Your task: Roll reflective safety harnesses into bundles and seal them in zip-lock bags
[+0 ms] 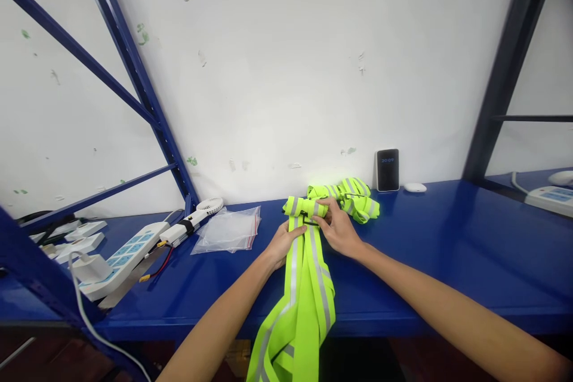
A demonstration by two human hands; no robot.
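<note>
Both my hands are on a neon yellow-green reflective strap harness [295, 286] with silver stripes. Its long straps hang over the table's front edge. My left hand [285, 243] grips the straps from the left, with the thumb pressed on top. My right hand [336, 227] pinches the upper end, beside a dark buckle or slider [310, 222]. Part of each hand's fingers is hidden behind the fabric. Just beyond lies a second bundle of the same reflective strap [358, 197], gathered in loops near the wall.
Clear zip bags [228, 230] lie left of my hands, beside a small white fan [209, 206]. A power strip [123, 256] with a plug and cable sits farther left. A phone [387, 170] leans on the wall near a white case [415, 187]. Blue rack posts [147, 89] flank the table.
</note>
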